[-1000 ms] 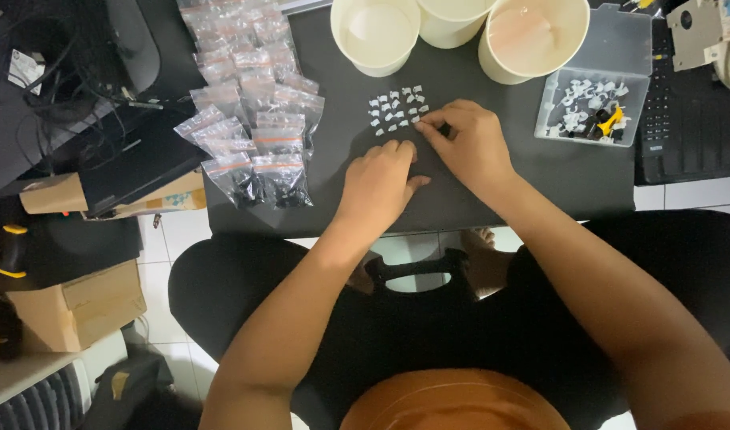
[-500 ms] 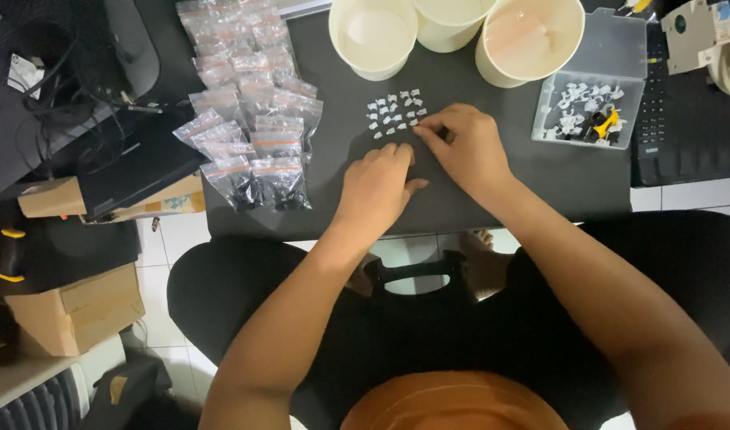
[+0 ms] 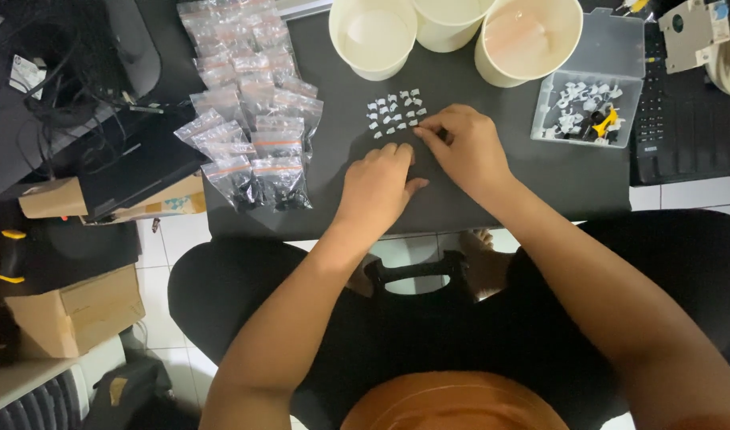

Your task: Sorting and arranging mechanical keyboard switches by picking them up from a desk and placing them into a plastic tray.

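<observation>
both hands sit at the middle of the frame on the dark bench (image 3: 492, 199), right beside a cluster of small white plastic clips (image 3: 395, 113) laid out in loose rows just above them. the left hand (image 3: 377, 185) lies knuckles up with its fingers curled under, so i cannot tell whether it pinches anything. the right hand (image 3: 464, 145) has its fingertips drawn together at the cluster's right edge, looking pinched on one clip, though the piece itself is hidden.

these clips look tiny, light and stiff, and likely slick, so they would skid or flick away under a careless touch; a fingertip pinch across the sides seems the way to take one.

to the upper left, small clear bags (image 3: 249, 119) of dark parts spread in a heap. three cream paper cups (image 3: 373, 36) stand along the top, and a clear plastic box (image 3: 592, 111) of white bits with a yellow piece sits at the upper right.

against half a second ago, hardly anything differs: the hands hold nearly the same spot, the cluster looks the same.
</observation>
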